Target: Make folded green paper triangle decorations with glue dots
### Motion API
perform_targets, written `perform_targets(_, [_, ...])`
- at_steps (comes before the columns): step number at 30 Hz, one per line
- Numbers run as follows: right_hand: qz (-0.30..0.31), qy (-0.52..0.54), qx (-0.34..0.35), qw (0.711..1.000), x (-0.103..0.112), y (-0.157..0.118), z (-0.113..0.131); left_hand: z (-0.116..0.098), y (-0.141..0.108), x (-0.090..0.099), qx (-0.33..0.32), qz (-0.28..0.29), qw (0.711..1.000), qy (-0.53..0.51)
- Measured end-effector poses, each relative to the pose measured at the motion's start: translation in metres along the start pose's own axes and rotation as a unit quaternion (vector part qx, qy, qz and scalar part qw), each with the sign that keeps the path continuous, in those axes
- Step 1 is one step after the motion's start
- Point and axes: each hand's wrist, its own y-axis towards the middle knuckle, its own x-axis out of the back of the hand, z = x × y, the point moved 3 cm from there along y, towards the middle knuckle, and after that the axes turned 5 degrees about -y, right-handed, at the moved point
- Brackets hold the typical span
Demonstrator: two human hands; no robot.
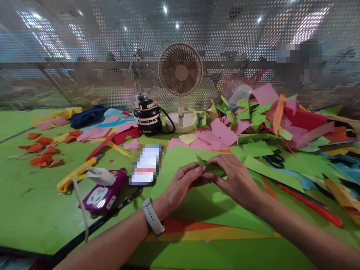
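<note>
Between my two hands is a small folded piece of green paper, raised over a stack of coloured sheets. My left hand, with a pale wristband below it, pinches the paper's left side between thumb and fingers. From the right, my right hand grips the same piece, fingers curled over the top and thumb underneath. Part of the fold is hidden behind my fingers. Directly beneath lies a large green sheet, with orange and yellow sheet edges showing along its near side.
A phone, purple power strip and yellow-handled scissors lie left. Behind stand a black jug and a fan. Paper scraps pile up at right, near black-handled scissors and a red cutter.
</note>
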Motion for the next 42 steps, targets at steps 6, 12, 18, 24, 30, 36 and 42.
perform_targets(6, [0.018,0.018,-0.011,1.000,-0.0040,-0.0009,0.0014,0.0021,0.0039,-0.0034,0.029,-0.017,0.998,0.053])
perform_targets(12, [0.039,0.014,-0.015,0.999,-0.0050,-0.0018,0.0011,0.0038,0.0039,-0.0018,0.045,-0.022,0.997,0.065])
perform_targets(18, [0.060,0.000,-0.005,0.998,-0.0064,-0.0021,0.0029,0.0052,0.0043,-0.0023,0.030,-0.012,0.997,0.075])
perform_targets(24, [0.067,0.001,-0.011,0.998,-0.0072,-0.0024,0.0031,0.0051,0.0034,-0.0015,0.029,-0.009,0.996,0.082])
perform_targets(30, [0.075,0.001,-0.017,0.997,-0.0075,-0.0027,0.0032,0.0050,0.0034,-0.0014,0.022,-0.002,0.996,0.088])
perform_targets(36, [0.082,0.004,-0.023,0.996,-0.0083,-0.0022,0.0036,0.0048,0.0032,-0.0015,0.025,-0.007,0.996,0.085])
perform_targets(42, [0.083,0.010,-0.026,0.996,-0.0087,-0.0034,0.0025,0.0062,0.0038,-0.0001,0.030,-0.013,0.996,0.079])
